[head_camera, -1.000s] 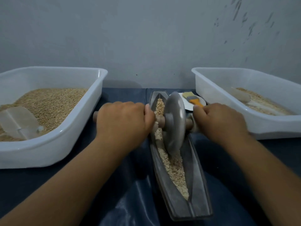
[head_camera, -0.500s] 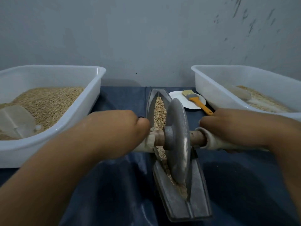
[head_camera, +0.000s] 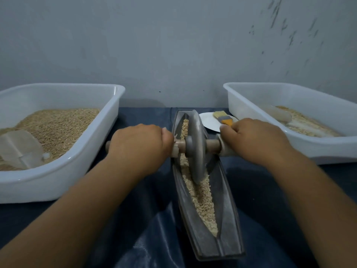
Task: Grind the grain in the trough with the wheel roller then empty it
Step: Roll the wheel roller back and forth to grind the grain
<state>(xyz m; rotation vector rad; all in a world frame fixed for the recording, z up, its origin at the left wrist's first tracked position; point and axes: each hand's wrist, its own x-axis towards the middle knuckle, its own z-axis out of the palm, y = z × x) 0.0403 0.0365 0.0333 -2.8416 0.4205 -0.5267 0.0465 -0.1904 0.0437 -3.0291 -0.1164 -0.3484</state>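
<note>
A long grey metal trough (head_camera: 228, 225) lies lengthwise in front of me on dark blue cloth. A strip of pale grain (head_camera: 202, 198) runs along its groove. The grey metal wheel roller (head_camera: 197, 147) stands upright in the far half of the trough, on a wooden axle. My left hand (head_camera: 141, 146) grips the axle's left handle. My right hand (head_camera: 253, 140) grips the right handle, which is wrapped in something white.
A white tub (head_camera: 58, 171) at left holds whole grain and a clear scoop (head_camera: 19, 149). A white tub (head_camera: 328, 149) at right holds paler grain and another scoop. A small white plate (head_camera: 210, 122) with an orange-handled brush (head_camera: 223, 118) sits behind the trough. A grey wall closes the back.
The wheel rolled toward me along the trough, then back away to the far half. Both hands kept their grip on the handles throughout.
</note>
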